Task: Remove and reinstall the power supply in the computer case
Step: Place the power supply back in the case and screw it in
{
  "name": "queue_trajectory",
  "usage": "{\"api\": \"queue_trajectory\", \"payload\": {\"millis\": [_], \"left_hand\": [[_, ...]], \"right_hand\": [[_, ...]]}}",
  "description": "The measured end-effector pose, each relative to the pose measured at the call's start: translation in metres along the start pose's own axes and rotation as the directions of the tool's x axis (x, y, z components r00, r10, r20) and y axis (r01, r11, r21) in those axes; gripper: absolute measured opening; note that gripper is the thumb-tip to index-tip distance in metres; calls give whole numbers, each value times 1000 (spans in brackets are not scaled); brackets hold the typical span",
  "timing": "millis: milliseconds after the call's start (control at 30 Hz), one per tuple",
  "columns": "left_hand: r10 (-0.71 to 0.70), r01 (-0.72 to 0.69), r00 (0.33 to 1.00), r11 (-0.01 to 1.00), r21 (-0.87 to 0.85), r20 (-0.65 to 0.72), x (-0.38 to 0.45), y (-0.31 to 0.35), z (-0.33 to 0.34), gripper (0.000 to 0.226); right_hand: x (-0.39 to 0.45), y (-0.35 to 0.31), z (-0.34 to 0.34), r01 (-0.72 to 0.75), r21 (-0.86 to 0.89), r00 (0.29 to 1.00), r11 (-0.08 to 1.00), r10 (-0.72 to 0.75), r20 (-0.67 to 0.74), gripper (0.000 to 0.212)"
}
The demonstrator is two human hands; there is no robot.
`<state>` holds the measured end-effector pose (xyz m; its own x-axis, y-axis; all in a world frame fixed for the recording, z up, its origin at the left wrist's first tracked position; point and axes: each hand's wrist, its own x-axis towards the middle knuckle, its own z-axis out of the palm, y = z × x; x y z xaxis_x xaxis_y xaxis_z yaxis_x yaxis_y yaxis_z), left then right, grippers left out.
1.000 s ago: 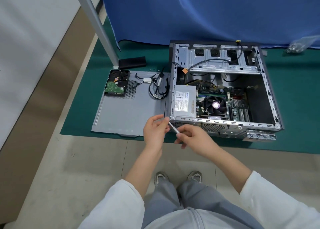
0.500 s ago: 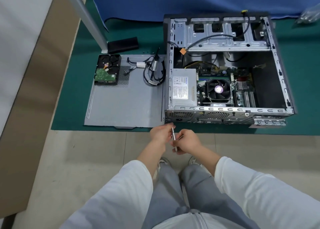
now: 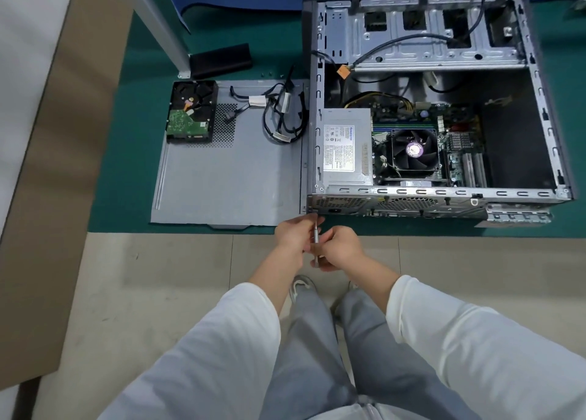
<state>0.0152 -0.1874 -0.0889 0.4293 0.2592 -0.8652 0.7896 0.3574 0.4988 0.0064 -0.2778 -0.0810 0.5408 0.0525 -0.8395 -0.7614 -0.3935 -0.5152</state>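
Observation:
The open computer case (image 3: pixel 539 80) lies on its side on a green mat. A grey power supply (image 3: pixel 345 147) with a white label sits in its near left corner. My right hand (image 3: pixel 341 248) grips the handle of a thin silver screwdriver (image 3: pixel 315 239). Its shaft points up at the lower left corner of the case's rear panel (image 3: pixel 396 204). My left hand (image 3: pixel 296 234) pinches the shaft near the tip, fingers touching the panel corner. The tip itself is hidden by my fingers.
The removed side panel (image 3: pixel 228 181) lies flat left of the case, carrying a hard drive (image 3: pixel 192 112) and a bundle of loose cables (image 3: pixel 282 115). A black box (image 3: pixel 220 59) and a metal post (image 3: pixel 158 23) stand beyond it. My knees fill the foreground.
My view has dropped closer to the case. Both hands have moved with the screwdriver from in front of the case up to the rear panel's lower left corner, and the shaft now points at it.

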Motion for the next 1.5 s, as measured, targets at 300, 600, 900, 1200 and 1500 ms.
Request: {"api": "queue_trajectory", "payload": {"millis": [300,600,900,1200,1500], "left_hand": [[-9,9,999,1000,-5,34,5,-2,-3,7],[56,-62,997,990,128,51,6,0,-9,9],[110,-104,994,980,167,-24,9,0,-6,14],[106,-102,994,946,309,4,9,3,-7,7],[167,-147,985,936,319,-35,5,0,-1,23]], "right_hand": [[1,-2,2,-25,55,1000,998,26,-17,29],[2,-4,7,-49,70,998,996,46,47,25],[-6,-5,4,-123,403,992,907,98,81,32],[-6,-10,12,-94,343,992,934,59,111,32],[-4,-10,6,-101,335,994,937,85,64,33]]}}
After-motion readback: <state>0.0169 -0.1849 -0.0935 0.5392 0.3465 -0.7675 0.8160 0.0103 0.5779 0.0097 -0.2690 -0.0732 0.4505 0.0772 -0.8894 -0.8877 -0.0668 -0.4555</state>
